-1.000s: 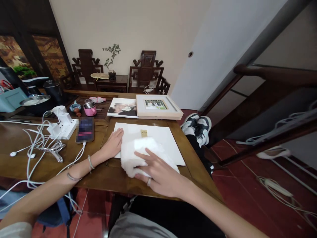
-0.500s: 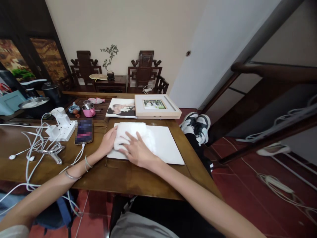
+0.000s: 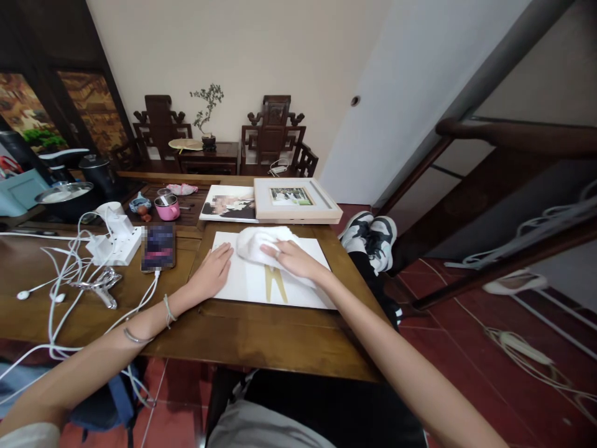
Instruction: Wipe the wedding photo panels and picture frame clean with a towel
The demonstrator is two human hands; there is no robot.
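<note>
A white board (image 3: 247, 283) with a tan stand piece (image 3: 275, 284) on it lies flat on the wooden table (image 3: 242, 339). My right hand (image 3: 293, 258) presses a white cloth (image 3: 256, 241) onto the board's far part, fingers laid over the cloth. My left hand (image 3: 212, 272) rests flat and open on the board's left edge, holding it down. A bracelet shows on my left wrist.
Beyond the board lie a wooden picture frame (image 3: 296, 200) and a photo print (image 3: 229, 204). To the left are a phone (image 3: 158, 247), a white power strip (image 3: 116, 239) with tangled cables, a pink cup (image 3: 168, 207). Shoes (image 3: 373, 233) rest by the table's right edge.
My right hand swept the cloth from the near edge up to the far left, then right along the far edge, uncovering the tan stand. My left hand stayed on the board's left edge.
</note>
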